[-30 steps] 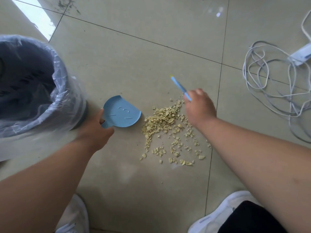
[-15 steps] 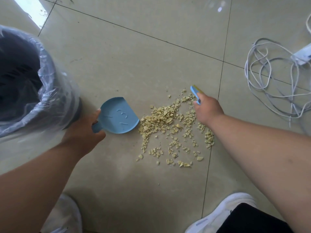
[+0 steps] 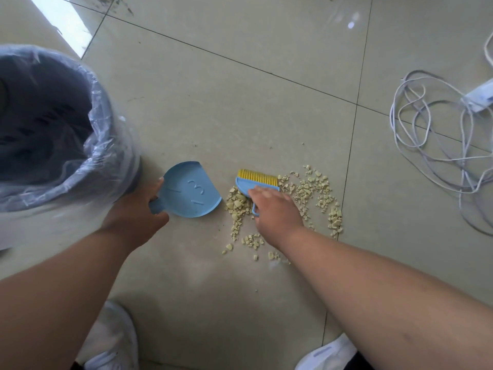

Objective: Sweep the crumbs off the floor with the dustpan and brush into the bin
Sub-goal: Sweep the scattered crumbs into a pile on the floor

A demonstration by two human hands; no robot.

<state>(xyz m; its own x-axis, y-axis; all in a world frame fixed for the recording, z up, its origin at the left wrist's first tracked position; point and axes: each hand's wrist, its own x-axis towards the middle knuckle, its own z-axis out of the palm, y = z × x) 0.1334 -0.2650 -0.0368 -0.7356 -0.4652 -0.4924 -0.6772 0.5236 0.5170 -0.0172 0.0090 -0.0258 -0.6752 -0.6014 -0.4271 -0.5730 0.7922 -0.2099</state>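
Farthest left, beyond the left hand, stands the bin (image 3: pixel 48 124), its mouth open upward and its rim wrapped in a clear plastic liner (image 3: pixel 106 145) that bulges toward the hand. The left hand (image 3: pixel 136 212) is closed around the short handle of the blue dustpan (image 3: pixel 190 190), which lies on the tiled floor (image 3: pixel 240 102) just beside the bin, its straight front edge facing right toward the crumbs. A narrow strip of bare tile separates that edge from the nearest crumbs (image 3: pixel 237 204). The right hand (image 3: pixel 274 209) is closed on the handle of the blue brush (image 3: pixel 256 182), whose yellow bristles point away from the person, at the far edge of the pile. The crumbs spread from just right of the dustpan, under and around the right hand, to a tile joint at the hand's right. Open floor lies ahead of both hands and between the forearms. Well right of the right hand, a coil of white cable (image 3: pixel 437 145) and a white power strip (image 3: pixel 480 98) occupy the floor. White shoes (image 3: pixel 112 340) show at the lower edge.
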